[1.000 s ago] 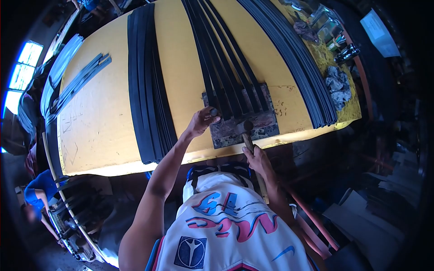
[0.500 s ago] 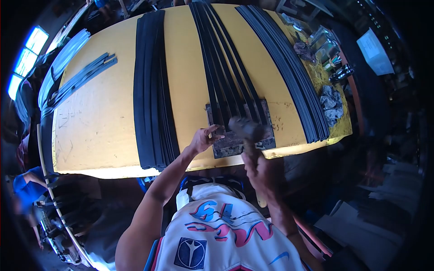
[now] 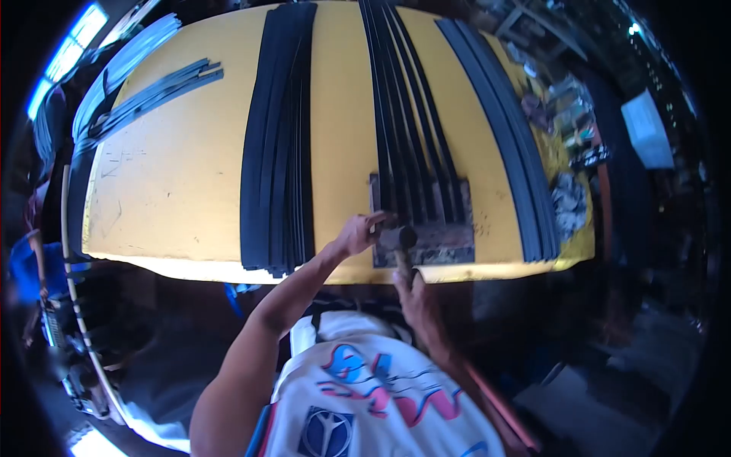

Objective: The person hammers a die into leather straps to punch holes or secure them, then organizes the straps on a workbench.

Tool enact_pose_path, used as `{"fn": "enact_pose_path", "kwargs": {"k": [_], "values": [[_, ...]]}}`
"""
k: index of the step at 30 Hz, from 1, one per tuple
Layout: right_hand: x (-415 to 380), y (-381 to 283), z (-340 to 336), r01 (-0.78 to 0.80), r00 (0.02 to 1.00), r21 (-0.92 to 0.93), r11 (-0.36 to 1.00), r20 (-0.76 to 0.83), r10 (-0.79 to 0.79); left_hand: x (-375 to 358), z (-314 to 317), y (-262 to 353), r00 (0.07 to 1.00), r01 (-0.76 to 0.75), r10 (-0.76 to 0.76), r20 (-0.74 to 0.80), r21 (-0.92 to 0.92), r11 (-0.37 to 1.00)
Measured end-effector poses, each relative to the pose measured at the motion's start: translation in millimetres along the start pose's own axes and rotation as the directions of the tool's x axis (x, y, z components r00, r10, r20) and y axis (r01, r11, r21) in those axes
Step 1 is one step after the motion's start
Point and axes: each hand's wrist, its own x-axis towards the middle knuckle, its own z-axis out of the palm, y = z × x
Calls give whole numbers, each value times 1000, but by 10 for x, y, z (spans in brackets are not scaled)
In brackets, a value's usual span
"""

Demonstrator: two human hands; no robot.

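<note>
My right hand [image 3: 417, 298] grips the handle of a hammer [image 3: 400, 241], its head low over the front of a dark plate [image 3: 445, 254]. Just left of the hammer head, my left hand [image 3: 358, 234] has its fingers closed near the end of the leftmost black strip; what they pinch is too small to make out. Several long black strips [image 3: 415, 114] fan back from the plate across the yellow table [image 3: 343, 152]. Their near ends lie on the plate.
A thick bundle of black strips [image 3: 280, 137] lies left of the plate, another bundle [image 3: 506, 129] to the right. Grey strips [image 3: 156, 95] rest at the back left. Crumpled material [image 3: 567, 199] sits at the right edge. Another person's arm [image 3: 36, 255] shows at far left.
The hammer has come down and left, closer to my left hand. The view has shifted, so the table contents appear further right.
</note>
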Motion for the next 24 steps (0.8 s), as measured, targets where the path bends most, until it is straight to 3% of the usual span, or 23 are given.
{"fn": "enact_pose_path", "kwargs": {"k": [1,2,4,5,6,8,9,12,13,16,17,18,20,22,23,24], "values": [[-65,-50,-145,-250,940,-34,968,230,251,-28,-60,133,925,298,-271,265,-67,952],[-44,-117,-279,-346,896,5,938,297,329,3,-62,200,980,159,-140,142,-135,978],[-115,263,-182,-347,924,123,930,213,316,2,-163,400,920,307,-292,262,-19,951],[-59,169,-351,-490,857,235,839,305,415,-75,-110,433,915,380,-322,242,-252,890],[-22,235,-409,-556,809,152,817,321,491,-108,-67,459,909,392,-329,257,-256,884],[-28,565,-405,-579,804,169,798,278,525,-40,-63,454,946,307,-244,213,-346,887],[-4,581,-479,-611,781,185,770,299,548,11,-32,437,947,320,-298,117,-392,863],[-23,832,-540,-586,804,194,786,263,534,176,12,359,936,339,-346,65,-433,835],[12,906,-548,-574,806,146,806,274,524,271,-15,358,907,420,-390,159,-294,858],[74,1076,-543,-588,783,92,804,315,536,440,58,586,928,347,-293,228,-249,904],[56,1154,-481,-516,835,89,852,275,477,381,158,713,887,452,-365,281,-375,809],[83,1106,-516,-513,826,78,855,317,466,320,229,965,845,533,-436,309,-437,724],[91,1152,-495,-502,827,170,848,380,413,6,515,1059,888,452,-345,305,-438,777],[72,1233,-480,-483,838,188,855,383,389,-142,618,1214,757,652,-524,390,-402,643],[62,1280,-476,-466,848,197,863,379,371,-141,616,1228,755,654,-525,392,-396,644],[57,1320,-478,-470,846,199,860,381,374,-145,611,1259,715,682,-594,368,-552,479]]}}
